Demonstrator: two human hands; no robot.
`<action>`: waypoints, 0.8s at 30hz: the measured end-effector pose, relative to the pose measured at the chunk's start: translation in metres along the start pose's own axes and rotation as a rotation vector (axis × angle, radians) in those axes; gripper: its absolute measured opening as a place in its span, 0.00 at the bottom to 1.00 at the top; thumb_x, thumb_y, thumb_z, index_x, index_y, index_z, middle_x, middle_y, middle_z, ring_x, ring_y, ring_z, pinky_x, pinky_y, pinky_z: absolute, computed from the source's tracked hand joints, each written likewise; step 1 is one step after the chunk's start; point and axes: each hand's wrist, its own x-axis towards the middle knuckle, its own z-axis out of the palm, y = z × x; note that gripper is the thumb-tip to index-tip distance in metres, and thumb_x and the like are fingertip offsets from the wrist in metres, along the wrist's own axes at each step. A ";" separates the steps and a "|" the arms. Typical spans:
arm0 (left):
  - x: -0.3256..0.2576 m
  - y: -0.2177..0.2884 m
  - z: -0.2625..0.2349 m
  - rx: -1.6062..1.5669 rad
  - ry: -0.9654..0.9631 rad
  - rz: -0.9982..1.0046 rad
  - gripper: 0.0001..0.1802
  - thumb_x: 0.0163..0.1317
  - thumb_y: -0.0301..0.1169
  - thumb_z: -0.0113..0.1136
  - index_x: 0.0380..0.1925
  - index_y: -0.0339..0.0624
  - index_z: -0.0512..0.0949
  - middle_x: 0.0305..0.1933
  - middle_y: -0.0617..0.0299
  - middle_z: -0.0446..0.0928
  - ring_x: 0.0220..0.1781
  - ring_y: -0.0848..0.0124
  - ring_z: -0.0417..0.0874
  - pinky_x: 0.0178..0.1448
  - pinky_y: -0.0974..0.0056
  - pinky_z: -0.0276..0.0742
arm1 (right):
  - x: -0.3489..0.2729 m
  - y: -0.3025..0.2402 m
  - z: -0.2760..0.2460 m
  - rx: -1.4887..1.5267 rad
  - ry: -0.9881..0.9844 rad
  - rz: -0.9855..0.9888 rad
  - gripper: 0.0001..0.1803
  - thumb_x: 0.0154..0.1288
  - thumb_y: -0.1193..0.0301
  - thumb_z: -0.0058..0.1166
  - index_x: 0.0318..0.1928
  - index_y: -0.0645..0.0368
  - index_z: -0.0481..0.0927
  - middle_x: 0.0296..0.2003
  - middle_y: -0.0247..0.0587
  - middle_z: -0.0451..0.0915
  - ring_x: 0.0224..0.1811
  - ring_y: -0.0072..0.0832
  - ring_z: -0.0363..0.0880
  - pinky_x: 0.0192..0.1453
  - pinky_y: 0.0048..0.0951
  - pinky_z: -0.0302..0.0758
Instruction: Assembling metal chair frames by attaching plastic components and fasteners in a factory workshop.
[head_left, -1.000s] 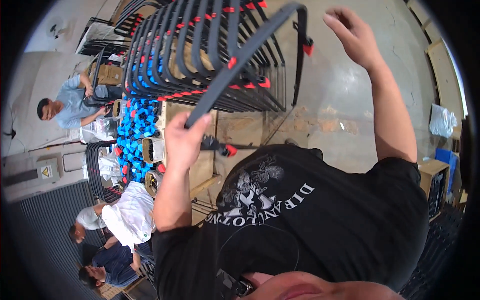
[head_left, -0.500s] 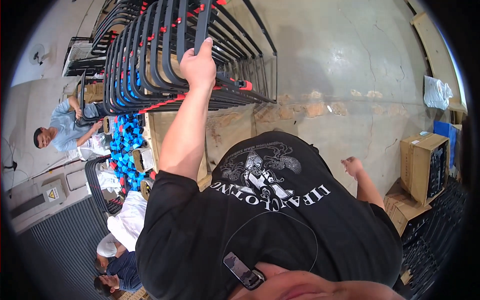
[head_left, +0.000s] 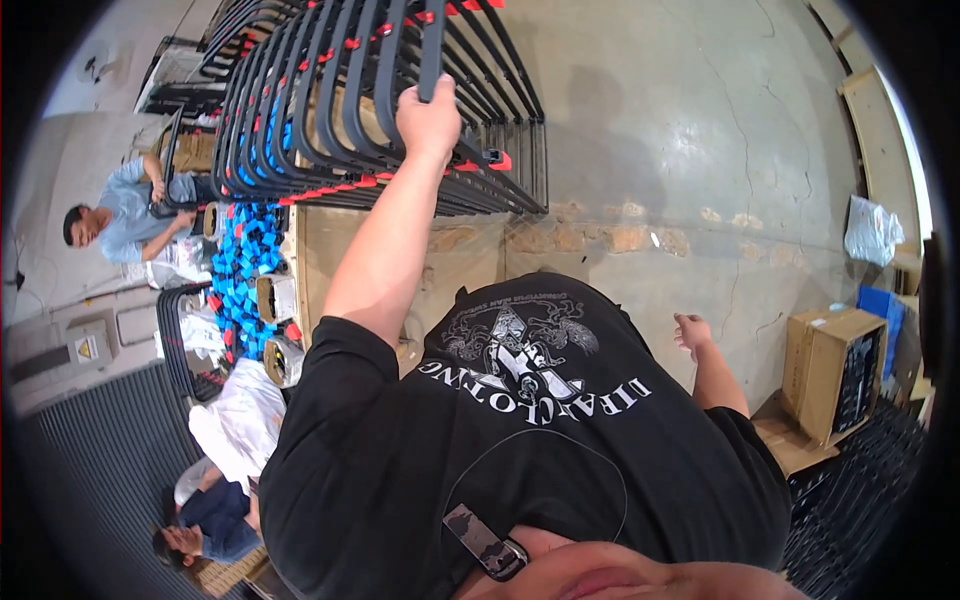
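My left hand (head_left: 430,122) is closed around a black bent-tube frame (head_left: 432,50) at the near end of a row. Behind it several more black frames (head_left: 330,80) stand packed together, with red plastic fittings (head_left: 498,162) on their tubes. My right hand (head_left: 690,333) hangs out at my side over the concrete floor. Its fingers are loosely bent and slightly apart, with nothing in them.
Blue plastic parts (head_left: 245,245) lie heaped on a bench at left, where a co-worker (head_left: 140,210) handles a black frame. Other people (head_left: 215,515) are lower left. Cardboard boxes (head_left: 812,375), black parts (head_left: 850,500) and a plastic bag (head_left: 872,230) are at right.
My left hand, still gripping the frame, has shifted slightly right in view. My right hand has moved a little left. The surroundings have shifted with my head.
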 end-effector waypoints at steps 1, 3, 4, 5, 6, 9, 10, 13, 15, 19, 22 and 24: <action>-0.007 -0.003 -0.012 0.081 -0.039 0.113 0.29 0.61 0.42 0.69 0.50 0.25 0.78 0.39 0.49 0.85 0.41 0.62 0.86 0.51 0.60 0.79 | 0.007 -0.010 0.006 -0.005 -0.038 0.006 0.24 0.67 0.54 0.60 0.53 0.60 0.78 0.31 0.37 0.80 0.25 0.28 0.78 0.28 0.31 0.73; -0.054 0.034 -0.046 0.143 -0.122 0.243 0.30 0.59 0.38 0.69 0.54 0.28 0.74 0.42 0.46 0.84 0.45 0.57 0.86 0.53 0.55 0.79 | 0.035 -0.014 0.017 -0.011 -0.103 0.023 0.22 0.67 0.54 0.60 0.50 0.60 0.79 0.29 0.37 0.79 0.23 0.28 0.78 0.26 0.32 0.72; -0.065 0.018 -0.064 0.279 -0.005 0.455 0.27 0.57 0.35 0.69 0.52 0.29 0.75 0.46 0.42 0.82 0.51 0.50 0.84 0.57 0.52 0.77 | 0.046 -0.027 0.025 -0.081 -0.114 -0.010 0.21 0.67 0.54 0.60 0.47 0.59 0.80 0.27 0.37 0.79 0.22 0.29 0.77 0.25 0.33 0.72; -0.088 0.014 -0.082 0.271 0.013 0.537 0.25 0.55 0.33 0.67 0.51 0.30 0.76 0.48 0.40 0.80 0.54 0.45 0.81 0.60 0.49 0.75 | 0.056 -0.041 0.034 -0.157 -0.136 -0.050 0.20 0.67 0.54 0.60 0.45 0.59 0.80 0.25 0.37 0.78 0.21 0.29 0.76 0.24 0.33 0.72; -0.102 0.000 -0.100 0.282 -0.037 0.591 0.21 0.54 0.33 0.66 0.47 0.32 0.78 0.46 0.41 0.80 0.53 0.44 0.80 0.58 0.48 0.76 | 0.064 -0.051 0.042 -0.366 -0.120 -0.167 0.18 0.66 0.55 0.60 0.41 0.58 0.80 0.22 0.36 0.76 0.19 0.30 0.75 0.21 0.34 0.71; -0.151 -0.062 -0.151 0.495 -0.466 0.263 0.23 0.60 0.41 0.63 0.50 0.39 0.78 0.50 0.46 0.82 0.54 0.48 0.82 0.58 0.47 0.77 | 0.117 -0.051 0.053 -0.513 -0.279 -0.417 0.17 0.67 0.57 0.59 0.43 0.59 0.80 0.24 0.39 0.77 0.20 0.30 0.75 0.21 0.34 0.72; -0.161 -0.108 -0.159 0.581 -0.530 0.134 0.27 0.60 0.46 0.62 0.52 0.37 0.78 0.53 0.43 0.81 0.57 0.48 0.82 0.60 0.46 0.77 | 0.144 -0.036 0.043 -0.413 -0.343 -0.389 0.18 0.67 0.58 0.57 0.46 0.60 0.81 0.26 0.41 0.79 0.21 0.31 0.78 0.22 0.35 0.73; -0.214 -0.208 -0.248 0.958 -0.790 -0.500 0.29 0.60 0.49 0.62 0.53 0.37 0.79 0.55 0.40 0.81 0.57 0.46 0.82 0.62 0.47 0.77 | 0.118 -0.132 0.113 -0.873 -0.250 -0.601 0.26 0.67 0.53 0.53 0.46 0.67 0.83 0.33 0.48 0.86 0.38 0.42 0.86 0.45 0.42 0.79; -0.253 -0.233 -0.304 0.935 -0.686 -0.655 0.28 0.59 0.48 0.61 0.51 0.37 0.81 0.54 0.39 0.81 0.58 0.46 0.82 0.63 0.48 0.77 | 0.137 -0.158 0.142 -0.982 -0.207 -0.652 0.27 0.67 0.52 0.52 0.44 0.67 0.84 0.33 0.48 0.86 0.40 0.43 0.86 0.49 0.42 0.79; -0.324 -0.269 -0.418 0.738 -0.022 -0.809 0.28 0.57 0.47 0.63 0.50 0.36 0.82 0.53 0.40 0.82 0.58 0.47 0.82 0.63 0.49 0.78 | 0.131 -0.211 0.233 -1.225 -0.331 -0.964 0.26 0.67 0.52 0.53 0.43 0.66 0.85 0.33 0.47 0.86 0.39 0.42 0.86 0.47 0.42 0.79; -0.365 -0.254 -0.514 0.800 0.440 -0.833 0.28 0.55 0.44 0.66 0.53 0.38 0.81 0.52 0.43 0.83 0.57 0.49 0.83 0.63 0.50 0.78 | 0.116 -0.229 0.290 -1.360 -0.406 -1.172 0.25 0.67 0.53 0.53 0.42 0.66 0.85 0.33 0.47 0.86 0.39 0.41 0.86 0.46 0.41 0.79; -0.394 -0.252 -0.573 0.897 0.772 -0.820 0.31 0.56 0.45 0.67 0.58 0.41 0.77 0.60 0.46 0.78 0.64 0.50 0.77 0.69 0.50 0.73 | 0.104 -0.238 0.323 -1.431 -0.440 -1.301 0.24 0.67 0.53 0.54 0.42 0.65 0.85 0.33 0.46 0.86 0.38 0.40 0.86 0.46 0.41 0.80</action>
